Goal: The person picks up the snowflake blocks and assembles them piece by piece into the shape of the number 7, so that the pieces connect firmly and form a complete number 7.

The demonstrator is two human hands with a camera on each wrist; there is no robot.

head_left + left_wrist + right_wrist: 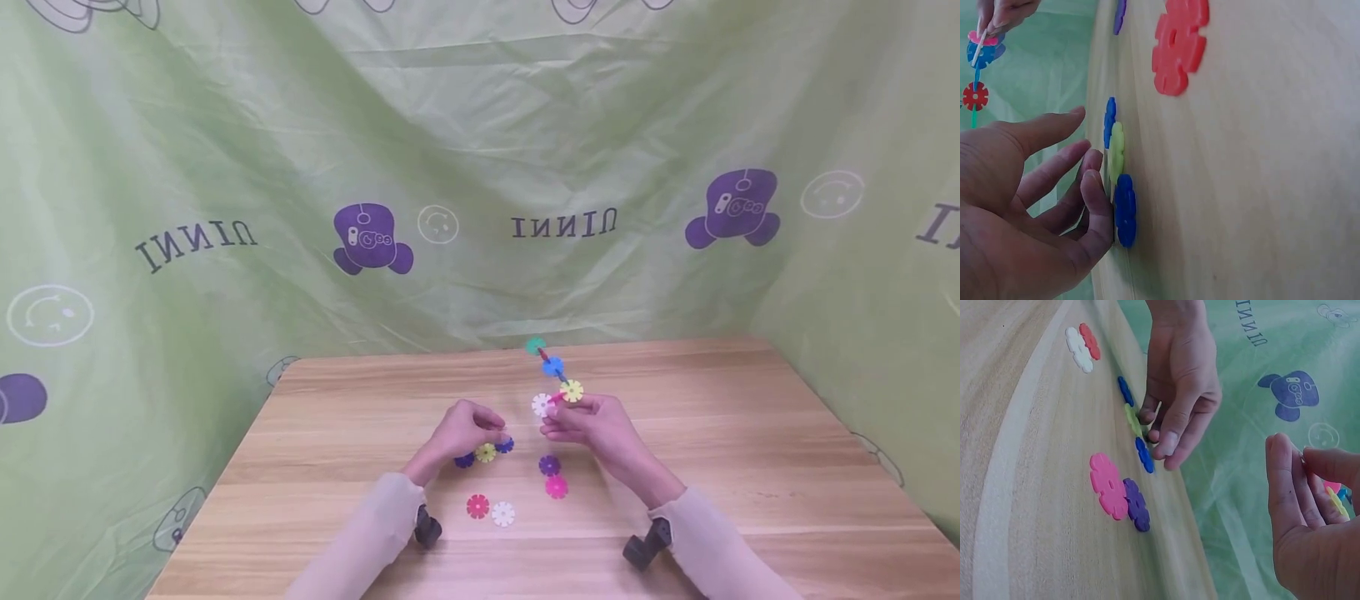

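Note:
In my right hand is a chain of slotted plastic snowflake discs, raised above the table, with fingertips pinching its near end at the white disc. A pink disc joins white to a yellow disc; a blue disc, a red one and a green disc follow outward. My left hand has loosely bent fingers and a gap below the thumb, with nothing between them. Its fingertips are right beside a row on the table: a dark blue disc, a yellow disc and another dark blue disc.
Nearer me on the wooden table lie a red disc and a white disc. A purple disc and a pink disc lie below my right hand. A green printed curtain hangs behind the table.

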